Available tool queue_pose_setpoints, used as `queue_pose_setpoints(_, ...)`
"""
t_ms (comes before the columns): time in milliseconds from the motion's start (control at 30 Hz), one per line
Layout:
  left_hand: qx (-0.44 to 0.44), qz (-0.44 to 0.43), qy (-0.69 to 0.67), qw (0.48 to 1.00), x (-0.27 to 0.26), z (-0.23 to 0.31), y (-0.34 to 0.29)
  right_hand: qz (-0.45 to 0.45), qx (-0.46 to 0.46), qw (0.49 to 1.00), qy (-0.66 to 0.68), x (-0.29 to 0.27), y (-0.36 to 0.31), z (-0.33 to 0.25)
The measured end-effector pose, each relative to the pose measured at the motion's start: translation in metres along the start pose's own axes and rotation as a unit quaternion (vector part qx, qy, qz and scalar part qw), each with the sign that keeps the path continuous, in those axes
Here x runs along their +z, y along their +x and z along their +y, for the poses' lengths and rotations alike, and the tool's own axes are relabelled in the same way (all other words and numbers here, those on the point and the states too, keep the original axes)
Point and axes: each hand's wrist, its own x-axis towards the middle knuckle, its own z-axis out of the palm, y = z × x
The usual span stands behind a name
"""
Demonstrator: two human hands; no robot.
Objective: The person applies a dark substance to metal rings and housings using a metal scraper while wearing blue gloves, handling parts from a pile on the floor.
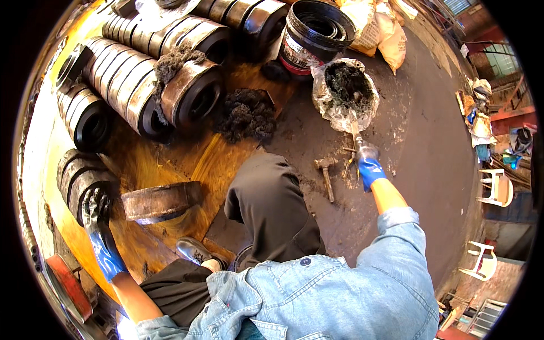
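My right hand [368,161], in a blue glove with greasy fingers, is closed round the handle of a narrow flat scraper [355,126]. The scraper's far end dips into dark, clumpy grease [347,85] inside a crumpled clear plastic bag [324,111]. On the left, my left hand [98,211] wears a blue glove blackened at the fingers. Its fingers lie stretched over the near side of a short stack of dark metal rings [82,177]. Beside that hand, a single wide metal ring [161,203] stands on its edge on the brown-stained sheet.
Rows of stacked metal rings [122,76] lie at the far left. Dark fibrous waste [248,115] sits beyond my knee. A hammer [326,174] lies left of my right hand. Behind the bag stand a black bucket [290,42] and sacks [391,42]; white chairs [496,188] are at far right.
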Motion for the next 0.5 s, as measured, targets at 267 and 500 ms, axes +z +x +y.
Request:
queue_pose_setpoints(267, 0.036, 0.023, 0.019, 0.999, 0.012, 0.027, -0.034, -0.004, 0.057, 0.947, 0.316, 0.066, 0.035, 0.077)
queue_pose_setpoints(500, 0.055, 0.028, -0.088, 0.994, 0.026, 0.022, -0.023, -0.071, 0.047, 0.480, 0.873, 0.125, 0.070, 0.094)
